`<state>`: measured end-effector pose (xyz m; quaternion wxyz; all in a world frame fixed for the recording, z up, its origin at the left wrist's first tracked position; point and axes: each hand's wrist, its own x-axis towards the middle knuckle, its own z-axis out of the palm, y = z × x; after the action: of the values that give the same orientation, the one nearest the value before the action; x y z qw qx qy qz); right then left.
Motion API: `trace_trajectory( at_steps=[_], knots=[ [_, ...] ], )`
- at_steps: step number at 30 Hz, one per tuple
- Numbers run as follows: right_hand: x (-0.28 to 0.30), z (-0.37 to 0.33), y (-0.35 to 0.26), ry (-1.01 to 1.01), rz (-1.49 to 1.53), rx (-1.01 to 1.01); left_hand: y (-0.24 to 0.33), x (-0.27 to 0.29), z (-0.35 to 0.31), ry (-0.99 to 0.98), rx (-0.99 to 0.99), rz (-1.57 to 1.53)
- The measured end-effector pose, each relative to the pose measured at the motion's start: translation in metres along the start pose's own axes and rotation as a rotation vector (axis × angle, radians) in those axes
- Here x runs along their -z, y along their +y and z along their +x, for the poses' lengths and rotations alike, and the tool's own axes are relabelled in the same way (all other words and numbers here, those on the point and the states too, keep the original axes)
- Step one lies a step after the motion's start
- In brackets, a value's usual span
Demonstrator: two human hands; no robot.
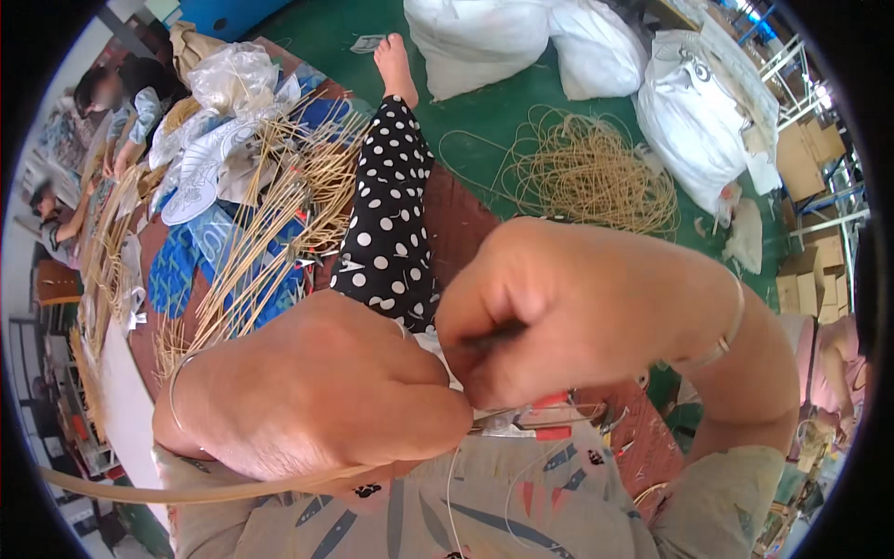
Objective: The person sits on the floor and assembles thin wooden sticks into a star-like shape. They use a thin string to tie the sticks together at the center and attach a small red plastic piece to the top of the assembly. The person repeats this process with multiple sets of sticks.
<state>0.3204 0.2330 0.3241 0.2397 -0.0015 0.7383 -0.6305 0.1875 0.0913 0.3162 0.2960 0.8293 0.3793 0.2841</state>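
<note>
Close in front of me, my left hand point(317, 396) is a closed fist, knuckles up. A flat tan cane strip point(186, 488) passes under it and bends out to the left. My right hand point(587, 312) is beside it, fingers curled into a tight pinch and nearly touching the left thumb. What the right fingers grip is hidden. A thin pale strand point(451, 494) hangs below the hands over my patterned top. Just under the right hand, a tool with red parts point(549, 430) lies partly hidden.
Bundled cane sticks point(270, 219) lie left of my outstretched leg point(386, 196). A loose coil of cane point(596, 177) rests on the green floor ahead. White sacks point(689, 121) stand beyond it. Two people point(140, 102) work at the far left; another person point(838, 368) is at the right edge.
</note>
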Motion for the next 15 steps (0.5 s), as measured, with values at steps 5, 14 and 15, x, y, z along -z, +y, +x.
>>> trace_trajectory(
  at_steps=[5, 14, 15],
  knots=[
    [-0.003, 0.019, 0.034, -0.099, 0.355, 0.054, 0.0, -0.004, 0.0, 0.192, -0.023, 0.053],
    [0.008, 0.015, 0.033, 0.446, 0.233, 0.243, 0.006, -0.012, -0.001, 0.392, 0.073, 0.199],
    [0.013, 0.01, 0.024, 0.675, 0.164, 0.304, 0.005, -0.014, -0.003, 0.468, 0.047, 0.21]
  ],
)
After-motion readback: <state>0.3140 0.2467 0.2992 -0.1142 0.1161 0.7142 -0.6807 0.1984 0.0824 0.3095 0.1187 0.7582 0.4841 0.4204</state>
